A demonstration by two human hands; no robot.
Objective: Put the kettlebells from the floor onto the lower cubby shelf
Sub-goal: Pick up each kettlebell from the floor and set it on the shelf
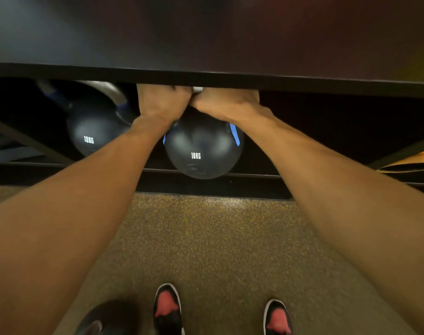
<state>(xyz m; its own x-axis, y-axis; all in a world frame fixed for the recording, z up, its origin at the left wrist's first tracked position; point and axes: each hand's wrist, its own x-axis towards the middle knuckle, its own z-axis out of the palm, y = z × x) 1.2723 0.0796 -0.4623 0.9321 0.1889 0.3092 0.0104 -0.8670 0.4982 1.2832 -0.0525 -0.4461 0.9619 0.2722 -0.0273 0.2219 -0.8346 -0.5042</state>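
At left of centre I see a round black kettlebell marked 18KG already in the low black cubby shelf, and just beside it my left hand and right hand are both clenched on the steel handle of the round black 10KG kettlebell with blue stripes, whose belly hangs over the shelf's front lip. My knuckles sit right under the dark upper board, so I judge they could scrape it, or the base could catch the lip. Open room lies to the right; another dark kettlebell waits at lower left on the speckled floor.
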